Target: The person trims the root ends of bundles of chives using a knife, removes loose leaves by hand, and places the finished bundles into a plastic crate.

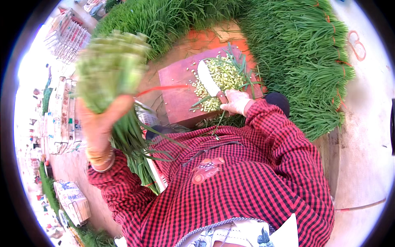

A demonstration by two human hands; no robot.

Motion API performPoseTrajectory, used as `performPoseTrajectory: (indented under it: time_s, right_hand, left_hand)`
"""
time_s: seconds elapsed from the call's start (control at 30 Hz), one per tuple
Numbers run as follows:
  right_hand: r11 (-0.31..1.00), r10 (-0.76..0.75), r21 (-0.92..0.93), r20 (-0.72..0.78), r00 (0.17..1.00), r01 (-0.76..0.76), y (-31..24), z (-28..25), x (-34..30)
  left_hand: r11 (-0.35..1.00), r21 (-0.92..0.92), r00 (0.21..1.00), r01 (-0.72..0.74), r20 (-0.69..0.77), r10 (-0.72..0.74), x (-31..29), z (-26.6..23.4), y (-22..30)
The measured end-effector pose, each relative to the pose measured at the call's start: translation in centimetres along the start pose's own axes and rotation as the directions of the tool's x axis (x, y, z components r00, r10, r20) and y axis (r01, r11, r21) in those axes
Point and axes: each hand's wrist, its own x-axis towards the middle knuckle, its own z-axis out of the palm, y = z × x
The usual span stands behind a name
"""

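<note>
While a knife (210, 80) is being gripped by the gloved right hand (238, 101), blade slanting up-left over a reddish chopping board (177, 94), a bundle of green chives (113, 74) is being clasped upright in the left hand (101, 123), cut ends upward and blurred, leaves partly hidden behind the sleeve.

Two hands are working here: the left hand (98, 123) is gripping one bundle of green stalks (113, 70), and the gloved right hand (236, 102) is holding one cleaver (209, 80). One reddish chopping board (179, 88) is carrying a single heap of cut pieces (220, 78), while two large piles of greens (304, 53) are lying far and right.
</note>
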Motion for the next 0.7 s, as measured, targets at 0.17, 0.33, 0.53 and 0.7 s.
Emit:
performPoseTrajectory:
  time_s: [0.17, 0.33, 0.53, 0.7]
  right_hand:
    - [0.958, 0.154, 0.268, -0.167, 0.974, -0.105, 0.6, 2.2, 2.1]
    - [0.44, -0.057, 0.878, 0.237, 0.97, -0.189, 4.4, 1.9, 2.8]
    - [0.931, 0.077, 0.348, -0.483, 0.872, 0.11, 3.0, 1.1, -3.8]
    - [0.956, -0.027, 0.23, -0.542, 0.84, 0.18, 1.3, -0.3, -6.9]
  left_hand:
    - [0.673, 0.682, 0.957, -0.288, 0.2, 0.208, 1.7, 7.2, -7.6]
    - [0.744, 0.665, 0.991, -0.064, 0.128, -0.029, 2.0, 13.9, -16.4]
    - [0.602, 0.799, 0.919, 0.0, 0.237, -0.315, 2.5, 20.2, -23.5]
    - [0.589, 0.807, 0.895, -0.033, 0.286, -0.342, 4.0, 21.2, -21.9]
